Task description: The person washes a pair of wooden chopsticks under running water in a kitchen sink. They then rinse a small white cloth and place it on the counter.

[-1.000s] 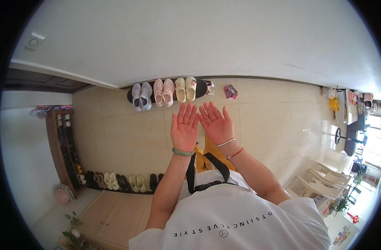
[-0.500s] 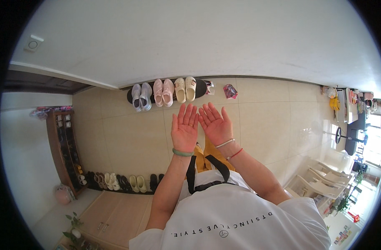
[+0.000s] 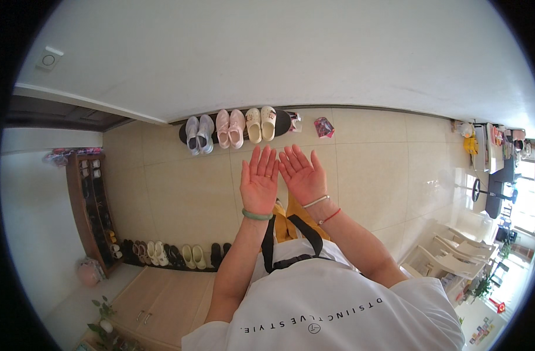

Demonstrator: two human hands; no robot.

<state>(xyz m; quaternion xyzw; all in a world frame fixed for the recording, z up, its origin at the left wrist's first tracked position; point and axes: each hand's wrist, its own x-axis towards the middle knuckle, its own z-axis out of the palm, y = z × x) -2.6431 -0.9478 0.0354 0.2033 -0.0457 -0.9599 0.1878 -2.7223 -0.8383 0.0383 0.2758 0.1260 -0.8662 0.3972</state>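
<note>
Both my hands are held out side by side, palms up, fingers stretched and pointing away from me. Nothing lies in my left hand; a ring is on one finger and a green bangle circles the wrist. My right hand is likewise bare, with a silver bangle and a red string bracelet at the wrist. Beyond the fingertips, on the floor by the wall, stand cream clogs, pink shoes and lavender-grey sneakers on a dark oval board.
A small pink-and-dark packet lies on the tiled floor. Several more shoes, including pale green clogs, line a wooden cabinet at the near left. A brown shoe rack stands far left; white chairs are at the right.
Both hands keep the same palms-up pose. The view has shifted very slightly; nothing has been picked up or put down.
</note>
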